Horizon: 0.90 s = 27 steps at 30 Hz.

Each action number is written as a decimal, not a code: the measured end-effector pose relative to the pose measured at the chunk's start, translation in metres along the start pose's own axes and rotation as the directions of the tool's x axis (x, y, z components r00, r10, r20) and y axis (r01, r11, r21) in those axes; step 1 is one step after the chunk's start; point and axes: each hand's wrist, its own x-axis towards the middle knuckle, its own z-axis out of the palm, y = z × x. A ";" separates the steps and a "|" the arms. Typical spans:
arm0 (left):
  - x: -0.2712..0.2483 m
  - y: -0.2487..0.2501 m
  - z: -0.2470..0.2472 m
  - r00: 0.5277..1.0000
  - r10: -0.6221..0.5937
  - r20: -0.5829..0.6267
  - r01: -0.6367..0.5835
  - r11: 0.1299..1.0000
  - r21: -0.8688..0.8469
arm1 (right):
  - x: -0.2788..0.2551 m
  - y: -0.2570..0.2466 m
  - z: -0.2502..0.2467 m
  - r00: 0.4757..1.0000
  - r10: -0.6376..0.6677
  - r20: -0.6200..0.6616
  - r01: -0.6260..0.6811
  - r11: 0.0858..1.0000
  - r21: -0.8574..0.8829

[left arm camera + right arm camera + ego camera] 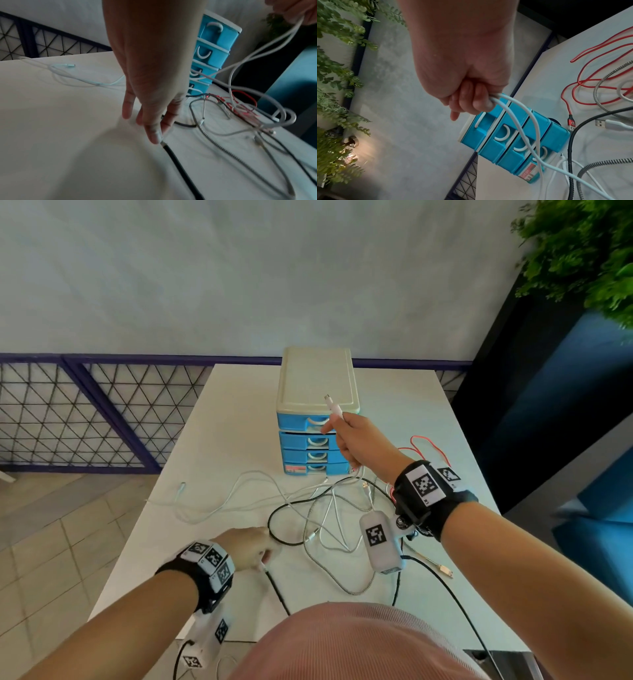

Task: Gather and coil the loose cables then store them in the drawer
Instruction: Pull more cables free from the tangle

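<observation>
Gathering the white cable (334,407) first, above the tangle.

My right hand (356,440) is clenched round the white cable at centre frame, before the drawer unit (317,440), plug up; my left hand (250,546), fingers relaxed, touches the black cable (176,163) on the worktop (222,440) at lower left. I'd pin the black one down, draw the white free slowly, then loop it evenly.

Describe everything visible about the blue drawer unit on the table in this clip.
The drawer unit is a small plastic tower: a cream flat lid above four stacked blue drawers, each with a white curved handle. All drawers look closed. A red-and-white label marks the bottom one. It stands upright near the back of the white table, with loose cables lying against its base; the right hand hovers in front.
</observation>
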 end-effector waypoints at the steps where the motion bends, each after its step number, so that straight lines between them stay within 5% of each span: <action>1: -0.001 0.000 -0.004 1.000 0.009 0.007 -0.009 0.999 -0.048 | -0.001 0.001 0.000 1.000 0.001 0.009 -0.001 1.000 -0.008; 3: -0.004 0.002 -0.020 0.998 0.051 -0.037 -0.057 0.980 -0.190 | -0.003 0.003 0.000 0.999 0.023 0.047 -0.023 1.000 -0.010; 6: -0.010 0.014 -0.065 0.956 0.073 -0.285 -0.181 0.910 -0.373 | -0.006 0.006 0.005 0.989 0.057 0.139 -0.058 0.998 0.003; 9: -0.021 0.035 -0.118 0.888 -0.009 -0.461 -0.303 0.742 -0.598 | -0.010 0.006 0.012 0.969 0.081 0.232 -0.098 0.993 0.063; 14: -0.031 0.060 -0.171 0.666 -0.250 -0.703 -0.479 0.579 -0.660 | -0.021 -0.013 0.021 0.939 0.012 0.345 -0.156 0.906 0.393; 16: -0.027 0.070 -0.175 0.628 -0.336 -0.701 -0.533 0.471 -0.703 | -0.020 -0.023 0.024 0.957 -0.038 0.287 -0.123 0.844 0.522; 18: -0.025 0.089 -0.170 0.702 -0.388 -0.597 -0.548 0.241 -0.801 | -0.015 -0.032 0.024 0.980 -0.102 0.174 -0.021 0.806 0.591; 21: -0.024 0.111 -0.157 0.880 -0.218 -0.423 -0.437 -0.020 -0.899 | -0.008 -0.042 0.013 0.991 -0.132 0.007 0.101 0.788 0.607; 23: -0.024 0.113 -0.148 0.926 -0.059 -0.372 -0.373 0.004 -0.928 | -0.004 -0.042 0.001 0.989 -0.138 -0.059 0.146 0.791 0.595; 27: -0.024 0.107 -0.138 0.911 0.032 -0.411 -0.404 0.266 -0.875 | 0.000 -0.039 -0.017 0.982 -0.140 -0.123 0.186 0.789 0.585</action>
